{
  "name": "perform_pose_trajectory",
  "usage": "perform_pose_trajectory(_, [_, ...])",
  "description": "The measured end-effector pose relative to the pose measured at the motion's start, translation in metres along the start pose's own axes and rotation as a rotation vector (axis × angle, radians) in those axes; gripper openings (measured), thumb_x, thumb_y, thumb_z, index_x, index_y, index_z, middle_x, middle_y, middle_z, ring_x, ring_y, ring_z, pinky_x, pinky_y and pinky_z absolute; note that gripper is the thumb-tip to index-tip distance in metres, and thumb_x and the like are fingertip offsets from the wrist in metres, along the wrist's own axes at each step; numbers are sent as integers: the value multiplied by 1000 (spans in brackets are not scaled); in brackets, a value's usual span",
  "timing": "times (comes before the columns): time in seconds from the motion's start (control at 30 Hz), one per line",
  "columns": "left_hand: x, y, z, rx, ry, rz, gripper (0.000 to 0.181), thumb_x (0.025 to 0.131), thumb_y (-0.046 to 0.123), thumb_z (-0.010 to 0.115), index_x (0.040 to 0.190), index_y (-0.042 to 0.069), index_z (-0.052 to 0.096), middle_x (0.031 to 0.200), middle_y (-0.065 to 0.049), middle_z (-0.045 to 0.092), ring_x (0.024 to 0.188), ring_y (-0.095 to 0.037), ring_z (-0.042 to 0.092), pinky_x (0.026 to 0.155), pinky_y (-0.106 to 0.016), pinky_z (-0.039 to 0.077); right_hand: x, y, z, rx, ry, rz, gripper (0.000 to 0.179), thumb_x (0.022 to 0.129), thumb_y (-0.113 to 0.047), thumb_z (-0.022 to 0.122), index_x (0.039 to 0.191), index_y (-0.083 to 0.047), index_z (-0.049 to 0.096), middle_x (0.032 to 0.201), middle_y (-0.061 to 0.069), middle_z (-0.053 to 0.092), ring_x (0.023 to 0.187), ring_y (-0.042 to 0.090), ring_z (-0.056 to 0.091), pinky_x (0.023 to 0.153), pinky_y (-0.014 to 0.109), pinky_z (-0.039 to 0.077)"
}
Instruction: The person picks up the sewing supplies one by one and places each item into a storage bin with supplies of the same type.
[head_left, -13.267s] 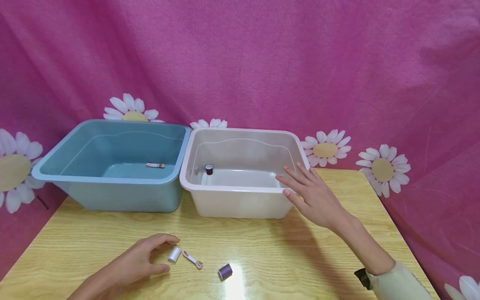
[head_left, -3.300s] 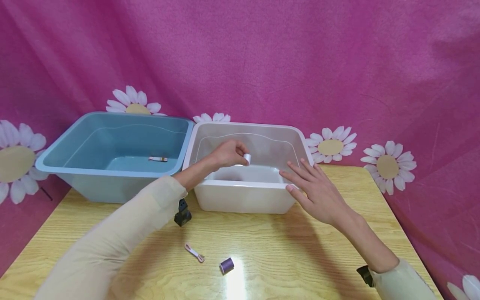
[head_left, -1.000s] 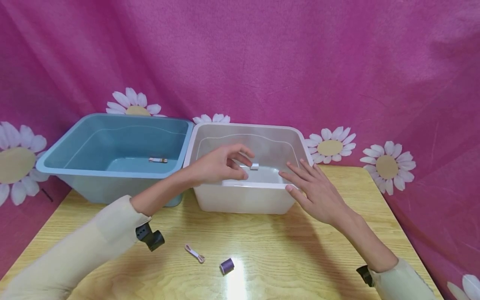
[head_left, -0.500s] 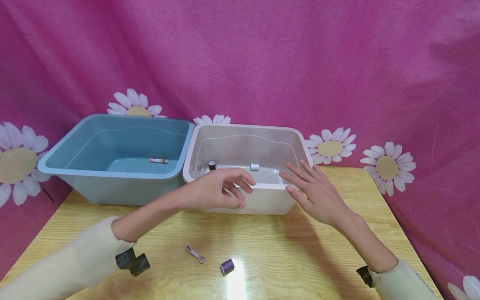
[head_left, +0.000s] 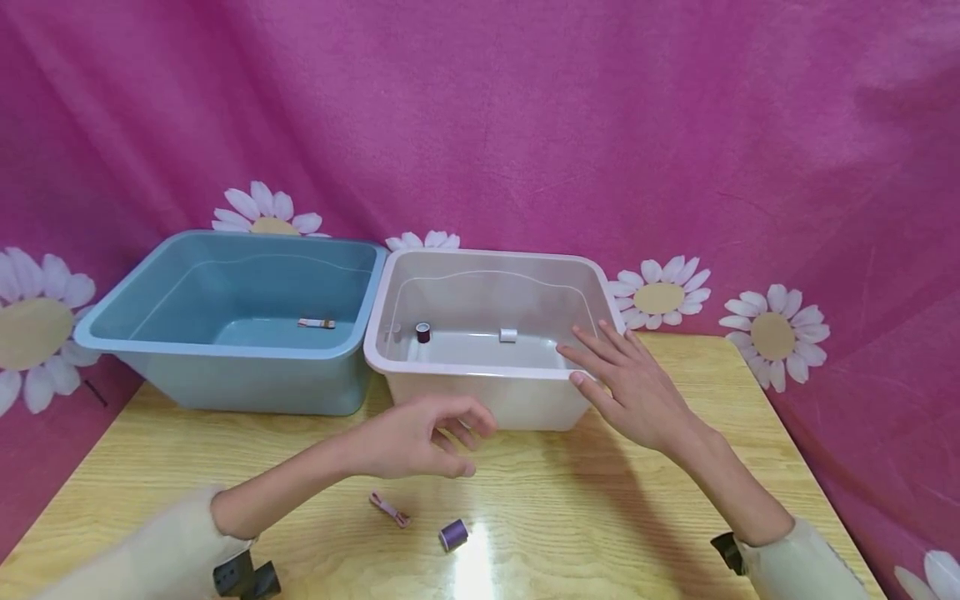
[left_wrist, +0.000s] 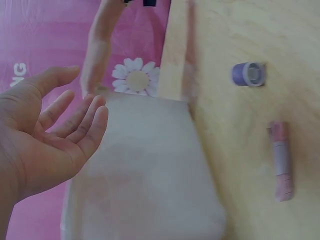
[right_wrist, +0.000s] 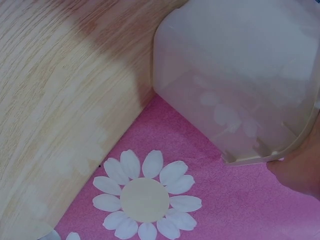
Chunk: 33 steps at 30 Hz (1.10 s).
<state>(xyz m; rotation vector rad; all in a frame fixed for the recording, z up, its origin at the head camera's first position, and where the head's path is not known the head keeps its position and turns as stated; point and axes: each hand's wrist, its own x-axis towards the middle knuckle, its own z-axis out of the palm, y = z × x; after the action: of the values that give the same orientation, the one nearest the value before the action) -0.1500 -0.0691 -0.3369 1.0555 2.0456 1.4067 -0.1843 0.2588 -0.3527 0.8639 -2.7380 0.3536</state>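
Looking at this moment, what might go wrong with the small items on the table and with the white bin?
The purple spool appears to lie on its side, so a nudge could set it rolling.
The pink thread bundle lies close to that spool; the left hand, holding nothing, might bump one while picking up the other.
The right hand is at the rim of the white bin; a hard push might shift it.

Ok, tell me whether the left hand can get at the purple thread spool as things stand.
Probably yes: the left hand holds nothing, and the purple thread spool lies uncovered on the wood-grain table, with nothing visible between them.
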Motion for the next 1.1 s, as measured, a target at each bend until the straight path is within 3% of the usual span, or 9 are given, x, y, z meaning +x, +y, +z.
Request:
perform_pose_trajectory(0.17, [-9, -16, 7, -8, 17, -57, 37, 87, 5, 74, 122, 5, 62, 120, -6, 63, 107, -18, 63, 92, -41, 53, 1, -1, 0, 2, -3, -3, 45, 105, -38, 47, 146, -21, 54, 157, 5, 38, 147, 39, 22, 118, 56, 12])
perform_pose_trajectory(0.3, [-16, -25, 13, 28, 8, -92, 39, 88, 8, 75, 124, 9, 62, 122, -1, 62, 110, -16, 62, 93, -39, 52, 1, -1, 0, 2, -6, 0, 45, 105, -38, 47, 146, -21, 53, 157, 5, 38, 147, 39, 21, 118, 54, 10])
perform_pose_trajectory(0.43, [-20, -35, 19, 20, -3, -129, 40, 88, 9, 76, 126, 9, 63, 124, 2, 62, 115, -24, 60, 94, -37, 51, 1, -1, 0, 3, -8, 3, 45, 106, -37, 46, 146, -21, 53, 157, 5, 37, 147, 38, 21, 119, 53, 9])
perform_pose_trajectory(0.6, [-23, -49, 26, -2, -29, -157, 44, 87, 9, 77, 128, 5, 61, 127, -6, 61, 119, -33, 57, 96, -40, 50, 1, -1, -1, 2, -8, 5, 45, 106, -38, 46, 146, -21, 53, 157, 5, 37, 147, 38, 20, 119, 53, 9])
perform_pose_trajectory(0.7, [-25, -58, 29, 30, -59, -169, 50, 87, 12, 79, 132, 5, 60, 131, -8, 61, 120, -30, 57, 97, -37, 49, 1, -1, -1, 0, -7, 4, 45, 106, -38, 46, 147, -21, 53, 157, 5, 37, 147, 38, 20, 119, 53, 9])
perform_pose_trajectory(0.87, [-27, -69, 34, 94, -111, -178, 54, 85, 17, 81, 134, 9, 60, 133, -2, 61, 120, -18, 57, 98, -31, 48, 1, -1, -1, -6, -8, 0, 45, 106, -37, 46, 147, -20, 52, 157, 5, 37, 147, 38, 21, 119, 54, 11])
perform_pose_trajectory(1.1, [-28, -76, 40, 51, -122, -210, 53, 84, 12, 81, 132, 7, 61, 131, -5, 63, 117, -14, 59, 99, -29, 46, 0, -1, -1, -18, -11, 6, 48, 105, -37, 46, 150, -19, 49, 157, 6, 38, 147, 38, 22, 116, 58, 15])
